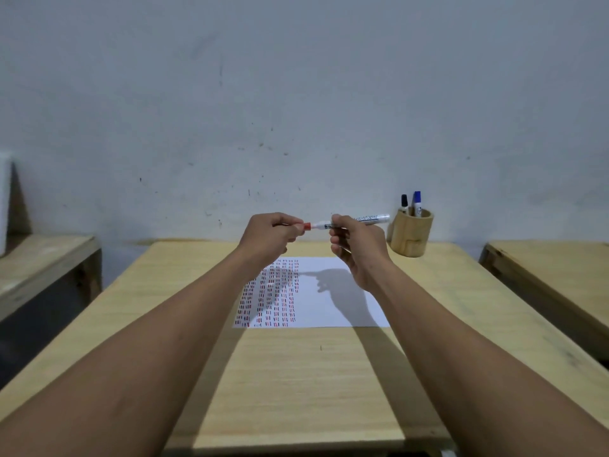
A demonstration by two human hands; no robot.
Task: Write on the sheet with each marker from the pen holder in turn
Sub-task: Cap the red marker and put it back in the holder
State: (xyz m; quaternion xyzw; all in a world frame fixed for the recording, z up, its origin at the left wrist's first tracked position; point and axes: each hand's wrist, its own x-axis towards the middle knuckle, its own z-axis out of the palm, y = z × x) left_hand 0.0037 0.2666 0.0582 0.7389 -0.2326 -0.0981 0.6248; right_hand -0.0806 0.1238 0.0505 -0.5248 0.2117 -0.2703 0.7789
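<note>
I hold a white-barrelled red marker [365,219] level in the air above the sheet. My right hand [359,249] grips its barrel. My left hand [270,239] pinches the red cap [307,225] at the marker's left end; whether the cap is on or just off I cannot tell. The white sheet [333,291] lies flat on the wooden desk [296,374], with columns of short red and dark strokes filling its left half. A round wooden pen holder [412,237] stands at the desk's far right with a black marker [404,203] and a blue marker [417,202] upright in it.
A pale wall rises right behind the desk. Another wooden desk [553,268] stands to the right across a narrow gap, and a third wooden surface [43,258] to the left. Shadows of my arms fall across the sheet and the desk.
</note>
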